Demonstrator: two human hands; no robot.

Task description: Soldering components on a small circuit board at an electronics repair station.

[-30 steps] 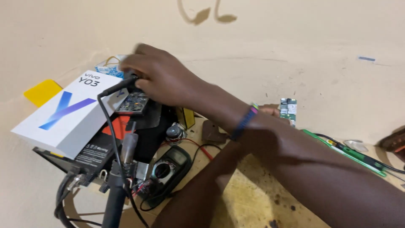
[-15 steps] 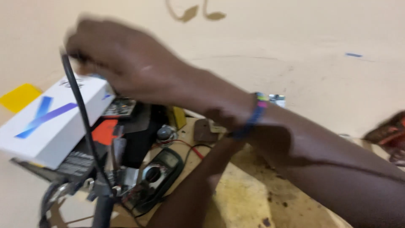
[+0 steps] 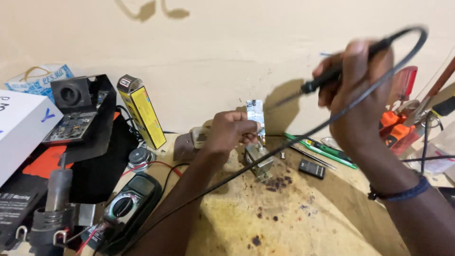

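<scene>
My right hand (image 3: 356,97) is raised at the upper right, gripping a black soldering iron (image 3: 327,78) whose thin tip points left; its black cable (image 3: 303,137) loops over the hand and runs down to the lower left. My left hand (image 3: 228,132) pinches a small silvery circuit board (image 3: 255,114) and holds it upright above a small metal clamp (image 3: 259,163) on the stained wooden bench (image 3: 294,213). The iron's tip is a short way right of the board, not touching it.
A black multimeter (image 3: 129,204) with red lead lies lower left, beside a soldering-iron stand (image 3: 54,208). A white box (image 3: 21,132), black holder (image 3: 78,114) and yellow box (image 3: 142,111) stand at left. Green tool (image 3: 322,150), small black chip (image 3: 312,168) and orange-handled tools (image 3: 398,128) lie right.
My right hand has swung from the far left by the white box to the upper right, carrying the soldering iron. The view shifted right, and my left hand with the board came into sight.
</scene>
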